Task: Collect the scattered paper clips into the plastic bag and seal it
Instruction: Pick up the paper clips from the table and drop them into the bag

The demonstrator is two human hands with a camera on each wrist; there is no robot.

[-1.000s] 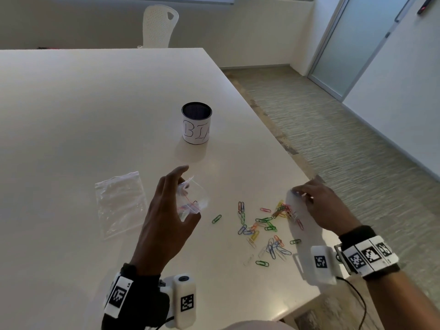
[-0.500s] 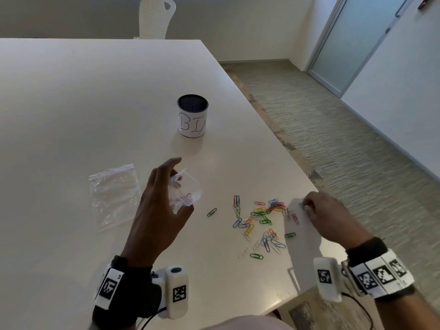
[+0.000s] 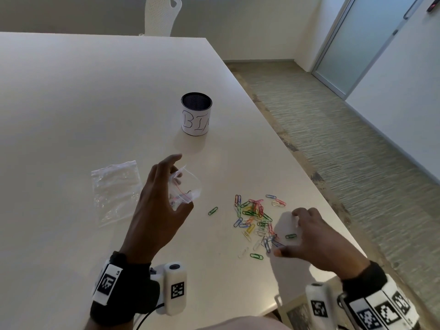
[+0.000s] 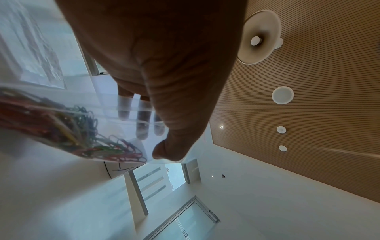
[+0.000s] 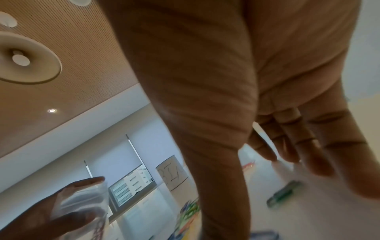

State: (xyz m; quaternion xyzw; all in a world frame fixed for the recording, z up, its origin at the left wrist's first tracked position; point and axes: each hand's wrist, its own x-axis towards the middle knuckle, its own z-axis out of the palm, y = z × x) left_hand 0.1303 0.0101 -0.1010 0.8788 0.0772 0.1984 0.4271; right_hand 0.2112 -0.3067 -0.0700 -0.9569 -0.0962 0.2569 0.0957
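My left hand (image 3: 182, 182) holds a small clear plastic bag (image 3: 191, 186) up off the table, thumb and fingers pinching its mouth. Through the bag (image 4: 61, 123) in the left wrist view I see several coloured clips, with my left hand's fingers (image 4: 141, 125) behind the plastic. Many coloured paper clips (image 3: 256, 217) lie scattered near the table's right edge. My right hand (image 3: 287, 232) hovers over the pile's near right side, fingers spread, holding nothing. A green clip (image 5: 284, 194) lies under its fingers (image 5: 312, 155). One green clip (image 3: 212, 210) lies apart on the left.
A second clear bag (image 3: 116, 189) lies flat left of my left hand. A cup labelled BIN (image 3: 196, 116) stands farther back on the white table (image 3: 71, 103). The table's right edge runs close to the clips. A white chair (image 3: 163, 15) stands at the far side.
My right hand has come from the far right side of the pile toward me, and its thumb and fingers have spread over the clips. The left hand keeps holding the bag in place.
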